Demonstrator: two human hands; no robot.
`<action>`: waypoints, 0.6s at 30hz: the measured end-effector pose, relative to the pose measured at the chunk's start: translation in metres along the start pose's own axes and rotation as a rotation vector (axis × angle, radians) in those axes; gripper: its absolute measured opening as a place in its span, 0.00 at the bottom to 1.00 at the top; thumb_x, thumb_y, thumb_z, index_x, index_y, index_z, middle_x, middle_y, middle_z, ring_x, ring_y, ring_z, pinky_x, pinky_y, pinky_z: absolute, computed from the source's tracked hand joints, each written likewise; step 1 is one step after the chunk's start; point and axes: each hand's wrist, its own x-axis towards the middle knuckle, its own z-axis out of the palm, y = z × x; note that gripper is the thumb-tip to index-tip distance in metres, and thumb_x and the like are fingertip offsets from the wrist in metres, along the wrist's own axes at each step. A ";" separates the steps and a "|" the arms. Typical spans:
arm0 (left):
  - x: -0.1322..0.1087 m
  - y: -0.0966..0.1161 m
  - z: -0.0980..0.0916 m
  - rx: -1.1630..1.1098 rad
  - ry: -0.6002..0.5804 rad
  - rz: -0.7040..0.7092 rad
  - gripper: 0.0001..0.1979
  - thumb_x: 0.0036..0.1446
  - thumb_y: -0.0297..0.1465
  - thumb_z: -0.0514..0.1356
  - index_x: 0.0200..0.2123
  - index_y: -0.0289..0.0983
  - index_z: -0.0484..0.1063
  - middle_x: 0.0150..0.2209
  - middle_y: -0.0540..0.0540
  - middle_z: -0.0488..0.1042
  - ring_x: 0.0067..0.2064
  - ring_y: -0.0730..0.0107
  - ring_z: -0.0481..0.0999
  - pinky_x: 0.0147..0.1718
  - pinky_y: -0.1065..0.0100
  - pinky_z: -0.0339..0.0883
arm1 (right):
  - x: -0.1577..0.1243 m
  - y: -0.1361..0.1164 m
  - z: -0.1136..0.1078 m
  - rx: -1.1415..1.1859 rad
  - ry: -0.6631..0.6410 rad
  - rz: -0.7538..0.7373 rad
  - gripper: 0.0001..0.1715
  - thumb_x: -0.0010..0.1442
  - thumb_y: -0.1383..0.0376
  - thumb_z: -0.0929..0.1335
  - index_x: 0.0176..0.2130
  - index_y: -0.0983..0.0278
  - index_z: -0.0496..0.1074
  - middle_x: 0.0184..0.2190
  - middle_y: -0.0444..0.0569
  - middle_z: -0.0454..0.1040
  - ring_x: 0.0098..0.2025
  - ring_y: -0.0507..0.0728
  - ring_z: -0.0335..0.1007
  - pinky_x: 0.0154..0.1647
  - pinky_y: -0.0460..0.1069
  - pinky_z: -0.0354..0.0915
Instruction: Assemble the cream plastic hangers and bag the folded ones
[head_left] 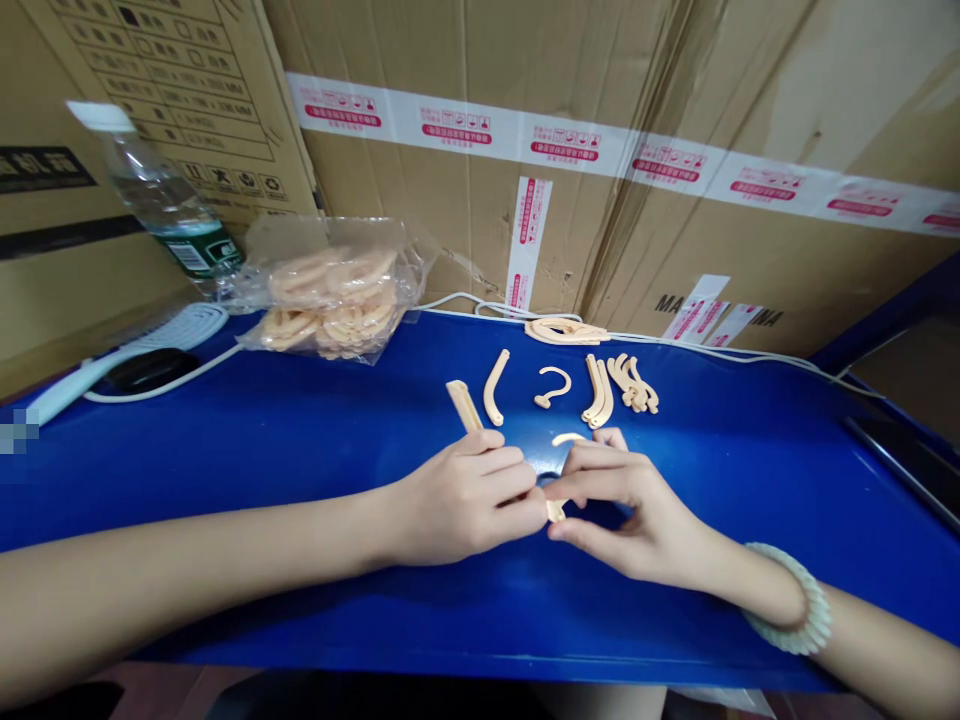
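Note:
My left hand (469, 497) is wrapped around a beige plastic hanger arm (463, 405), whose flat end sticks up past the thumb. Between the fingertips of my right hand (637, 505) is a small beige hook piece (555, 511), pinched against the lower end of the arm. A curved beige tip (568, 438) shows above the right fingers; whether it belongs to that piece is hidden. Just beyond the hands lie a single curved arm (495, 388), a loose hook (555, 385), a few stacked arms (598, 392) and a pile of several hooks (635, 383).
A clear bag of beige parts (337, 300) stands at the back left, beside a water bottle (165, 200) and a pale hairbrush (150, 340). More beige pieces (566, 331) lie near a white cable (712, 347). Cardboard boxes (465, 60) wall off the blue table (225, 450).

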 end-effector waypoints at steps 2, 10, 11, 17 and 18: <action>0.000 -0.006 -0.003 0.018 0.003 0.027 0.12 0.71 0.24 0.51 0.33 0.37 0.69 0.27 0.51 0.72 0.30 0.68 0.66 0.38 0.64 0.57 | 0.000 0.003 -0.002 0.033 0.024 0.014 0.08 0.65 0.60 0.74 0.42 0.61 0.80 0.30 0.42 0.75 0.32 0.52 0.68 0.41 0.53 0.56; -0.014 -0.056 0.000 -0.080 -0.093 -0.002 0.09 0.75 0.30 0.49 0.43 0.37 0.69 0.34 0.49 0.78 0.37 0.68 0.72 0.47 0.63 0.58 | 0.005 0.012 -0.011 0.054 0.126 0.004 0.08 0.64 0.63 0.74 0.45 0.59 0.81 0.35 0.45 0.81 0.38 0.54 0.73 0.48 0.53 0.64; -0.017 -0.063 0.001 -0.080 -0.103 -0.028 0.08 0.74 0.30 0.51 0.43 0.36 0.69 0.36 0.48 0.79 0.40 0.67 0.73 0.49 0.62 0.58 | 0.006 0.013 -0.012 0.054 0.142 0.001 0.08 0.64 0.64 0.75 0.45 0.59 0.81 0.36 0.45 0.82 0.39 0.55 0.74 0.49 0.53 0.65; -0.033 -0.091 0.007 -0.119 -0.249 -0.138 0.09 0.72 0.26 0.51 0.46 0.36 0.71 0.46 0.41 0.78 0.50 0.59 0.73 0.56 0.55 0.61 | 0.009 0.017 -0.016 0.023 0.215 0.001 0.08 0.63 0.64 0.75 0.44 0.60 0.81 0.38 0.48 0.82 0.40 0.56 0.75 0.45 0.51 0.69; -0.034 -0.091 0.008 -0.139 -0.266 -0.143 0.09 0.72 0.27 0.51 0.46 0.36 0.71 0.47 0.41 0.78 0.51 0.58 0.73 0.56 0.54 0.62 | 0.010 0.017 -0.017 0.015 0.219 0.004 0.08 0.63 0.64 0.75 0.44 0.60 0.81 0.38 0.48 0.82 0.40 0.56 0.75 0.44 0.51 0.69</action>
